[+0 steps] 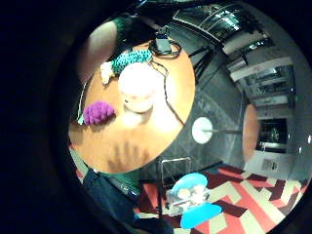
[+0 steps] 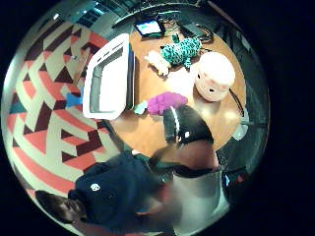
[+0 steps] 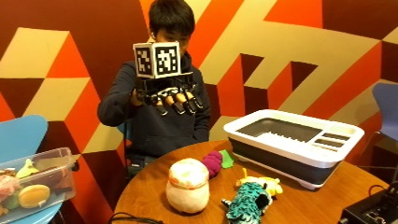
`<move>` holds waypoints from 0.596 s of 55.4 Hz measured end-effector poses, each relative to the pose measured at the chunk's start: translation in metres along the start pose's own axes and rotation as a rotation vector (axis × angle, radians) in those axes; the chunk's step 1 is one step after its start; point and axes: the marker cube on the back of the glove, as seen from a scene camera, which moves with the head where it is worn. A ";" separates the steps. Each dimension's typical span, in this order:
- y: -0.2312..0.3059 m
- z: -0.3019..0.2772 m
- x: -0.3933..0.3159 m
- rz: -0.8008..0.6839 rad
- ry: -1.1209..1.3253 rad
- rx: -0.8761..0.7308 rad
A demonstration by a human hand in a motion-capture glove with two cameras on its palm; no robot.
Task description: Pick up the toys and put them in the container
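Observation:
Three toys lie on the round wooden table (image 3: 155,186): a pale egg-shaped plush (image 3: 187,185) (image 1: 137,87) (image 2: 214,76), a purple plush (image 3: 212,162) (image 1: 98,112) (image 2: 166,103) and a teal spotted plush (image 3: 247,202) (image 1: 130,58) (image 2: 182,51). The white and grey container (image 3: 297,142) (image 2: 109,76) stands at the table's far side and looks empty. My gloved right hand (image 3: 169,96) is raised high above the table in front of the person's chest. Its fingers hang relaxed and hold nothing.
A clear bin of other toys (image 3: 32,186) (image 1: 189,197) rests on a blue chair beside the table. A black device (image 3: 373,210) (image 2: 150,27) and a cable (image 1: 168,92) lie on the table near the teal plush.

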 end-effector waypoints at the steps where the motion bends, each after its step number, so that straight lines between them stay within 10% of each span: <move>1: -0.001 0.000 0.000 0.000 0.001 0.001; 20: -0.056 0.031 0.013 0.043 -0.003 0.093; 33: -0.084 0.121 0.031 0.087 -0.049 -0.186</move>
